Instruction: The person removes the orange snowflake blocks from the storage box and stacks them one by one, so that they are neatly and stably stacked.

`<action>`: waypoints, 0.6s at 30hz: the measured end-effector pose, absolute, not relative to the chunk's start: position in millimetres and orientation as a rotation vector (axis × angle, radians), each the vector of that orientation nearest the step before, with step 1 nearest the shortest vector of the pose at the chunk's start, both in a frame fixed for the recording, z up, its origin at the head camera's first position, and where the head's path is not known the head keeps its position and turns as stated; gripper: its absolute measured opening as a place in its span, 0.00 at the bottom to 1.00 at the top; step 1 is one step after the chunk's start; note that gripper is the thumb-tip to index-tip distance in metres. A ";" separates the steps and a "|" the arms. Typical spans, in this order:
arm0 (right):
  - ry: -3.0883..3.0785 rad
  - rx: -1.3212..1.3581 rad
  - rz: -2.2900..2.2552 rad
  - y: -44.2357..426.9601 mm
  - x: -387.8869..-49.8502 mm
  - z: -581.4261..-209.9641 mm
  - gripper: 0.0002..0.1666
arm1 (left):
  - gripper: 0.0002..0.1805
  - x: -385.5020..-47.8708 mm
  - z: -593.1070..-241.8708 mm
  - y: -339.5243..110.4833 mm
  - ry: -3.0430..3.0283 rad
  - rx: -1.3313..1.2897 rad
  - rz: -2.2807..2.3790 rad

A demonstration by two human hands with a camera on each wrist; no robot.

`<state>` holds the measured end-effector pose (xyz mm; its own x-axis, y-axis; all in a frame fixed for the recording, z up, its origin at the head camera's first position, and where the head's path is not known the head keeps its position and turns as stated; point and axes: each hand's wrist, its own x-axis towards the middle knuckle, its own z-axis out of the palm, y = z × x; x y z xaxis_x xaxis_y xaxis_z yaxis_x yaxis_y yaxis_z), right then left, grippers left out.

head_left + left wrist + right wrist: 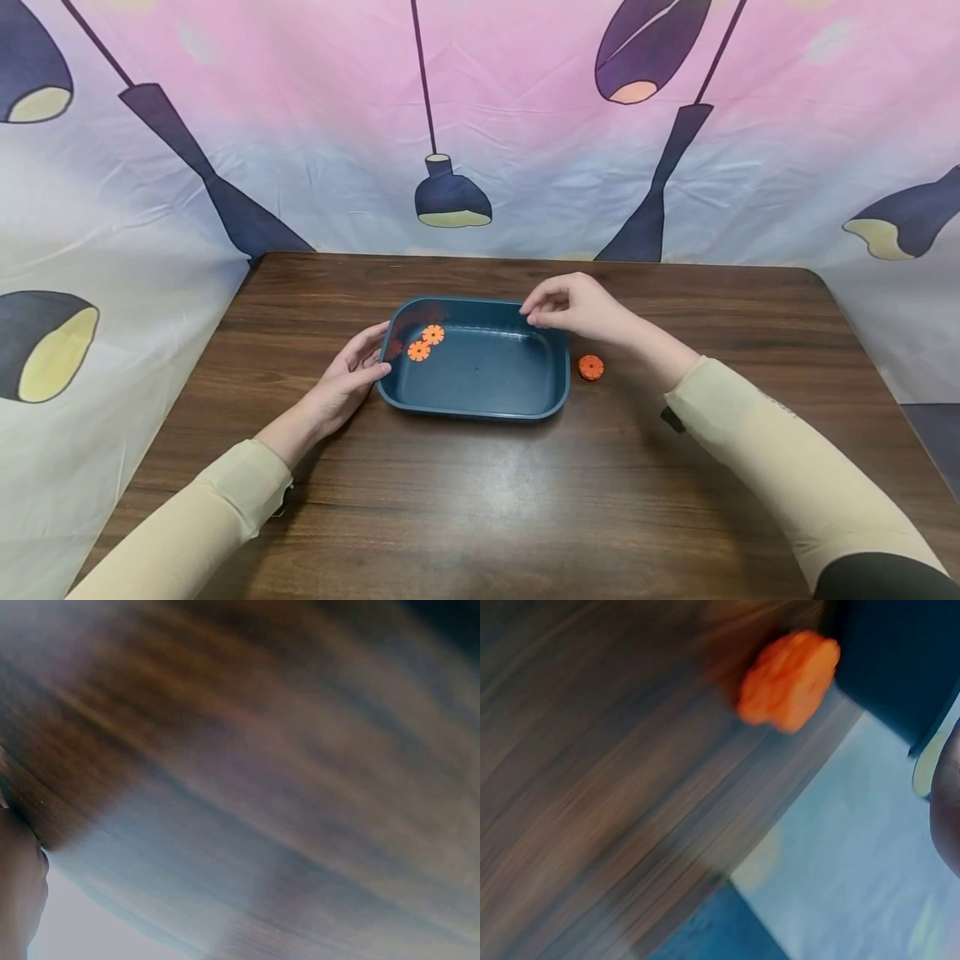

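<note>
A dark blue rectangular tray [480, 400] sits on the table. My left hand [348, 379] grips its left end, thumb at the rim and fingers along the outer wall. Inside the tray, toward the left, lie two orange notched discs, a nearer disc [418, 351] and a farther disc [432, 335]. Over the tray's far right corner hovers my right hand [581, 308], its fingers loosely bent, with no object visible between them. Just right of the tray stands a small stack of orange discs [591, 367], seen from the side as a blurred stack [789, 682] in the right wrist view.
The brown wood-grain table [480, 508] runs back to a hanging cloth [525, 125] printed with dark lamps. The left wrist view shows mostly blurred tabletop [247, 765].
</note>
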<state>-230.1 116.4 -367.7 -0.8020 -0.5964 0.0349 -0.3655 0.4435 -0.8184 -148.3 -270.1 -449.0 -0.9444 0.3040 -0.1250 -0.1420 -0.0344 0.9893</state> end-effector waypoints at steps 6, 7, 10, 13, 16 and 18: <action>2.375 -0.862 -1.334 83.9 -233.3 -371.8 0.10 | 0.35 -147.3 -448.3 -271.2 1.941 0.192 2.062; 2.374 -0.879 -1.333 79.7 -234.2 -372.9 0.10 | 0.35 -147.1 -448.3 -271.3 1.943 0.196 2.064; 2.370 -0.908 -1.328 67.6 -236.1 -377.5 0.10 | 0.34 -146.7 -448.9 -271.4 1.944 0.195 2.065; 2.366 -0.915 -1.329 56.7 -238.0 -382.8 0.10 | 0.34 -146.8 -449.8 -271.4 1.946 0.190 2.065; 2.349 -0.922 -1.326 45.9 -239.5 -388.5 0.11 | 0.34 -146.8 -450.1 -271.0 1.947 0.188 2.065; 2.335 -0.933 -1.322 38.8 -239.5 -391.0 0.12 | 0.34 -147.1 -450.2 -270.8 1.948 0.191 2.066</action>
<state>-239.5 38.8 -391.0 -0.7444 -0.6655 0.0551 -0.3898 0.3661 -0.8450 -147.1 -270.8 -450.2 -0.9477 0.3017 -0.1042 -0.1218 -0.0399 0.9918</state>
